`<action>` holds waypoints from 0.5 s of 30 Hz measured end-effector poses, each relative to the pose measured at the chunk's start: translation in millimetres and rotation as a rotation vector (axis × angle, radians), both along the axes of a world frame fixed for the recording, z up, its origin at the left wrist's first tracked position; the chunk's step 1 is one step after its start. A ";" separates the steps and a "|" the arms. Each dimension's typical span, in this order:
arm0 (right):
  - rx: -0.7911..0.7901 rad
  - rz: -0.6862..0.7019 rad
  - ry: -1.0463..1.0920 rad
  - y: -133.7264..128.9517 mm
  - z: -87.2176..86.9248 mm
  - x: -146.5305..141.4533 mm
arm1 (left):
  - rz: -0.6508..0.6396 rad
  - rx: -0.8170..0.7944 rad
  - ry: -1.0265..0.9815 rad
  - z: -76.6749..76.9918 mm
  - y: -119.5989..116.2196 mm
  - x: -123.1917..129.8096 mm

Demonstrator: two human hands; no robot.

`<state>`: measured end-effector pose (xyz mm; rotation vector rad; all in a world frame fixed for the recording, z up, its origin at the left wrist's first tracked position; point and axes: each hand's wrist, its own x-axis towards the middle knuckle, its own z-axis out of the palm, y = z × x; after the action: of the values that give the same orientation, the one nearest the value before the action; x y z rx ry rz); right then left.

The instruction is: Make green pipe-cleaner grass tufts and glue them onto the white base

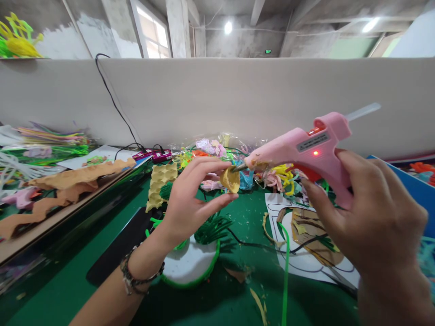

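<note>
Between the thumb and fingers of my left hand (195, 194) is a small yellow-brown cup-shaped piece (231, 180). My right hand (370, 208) is wrapped round the handle of a pink glue gun (299, 145), whose red light is lit and whose clear glue stick juts out at the back. The gun's metal nozzle points left and meets or nearly meets the rim of the cup-shaped piece. Below my left hand lies a white round base (190, 265) with a green edge, and dark green tufts (212, 228) stand on it.
A yellow egg-crate piece (161, 183) and a black flat object (115, 249) lie at the left. Brown cut strips (64, 190) lie farther left. On the right are a drawn paper sheet (282, 253), scissors (340, 278) and a blue box (401, 190). Colourful craft pieces line the back.
</note>
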<state>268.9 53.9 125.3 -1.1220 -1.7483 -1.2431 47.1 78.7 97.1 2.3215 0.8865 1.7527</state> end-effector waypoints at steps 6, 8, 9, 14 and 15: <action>-0.010 -0.048 -0.023 0.5 -1.0 0.9 | -0.003 -0.002 -0.023 0.8 1.8 -1.7; -0.004 -0.060 -0.051 -0.7 -0.3 1.1 | -0.006 -0.011 -0.034 0.5 2.6 -2.3; -0.001 -0.066 -0.060 -1.4 -0.1 1.1 | -0.006 -0.016 -0.039 0.4 2.9 -2.5; -0.001 -0.063 -0.052 -1.6 0.0 0.3 | -0.002 -0.012 -0.038 0.8 3.5 -2.4; 0.004 -0.059 -0.050 -0.9 -0.1 -0.1 | 0.000 -0.010 -0.030 1.0 3.4 -2.2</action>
<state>268.8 53.0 125.3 -1.1564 -1.7605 -1.3201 44.9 82.1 98.1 2.2826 0.8884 1.7749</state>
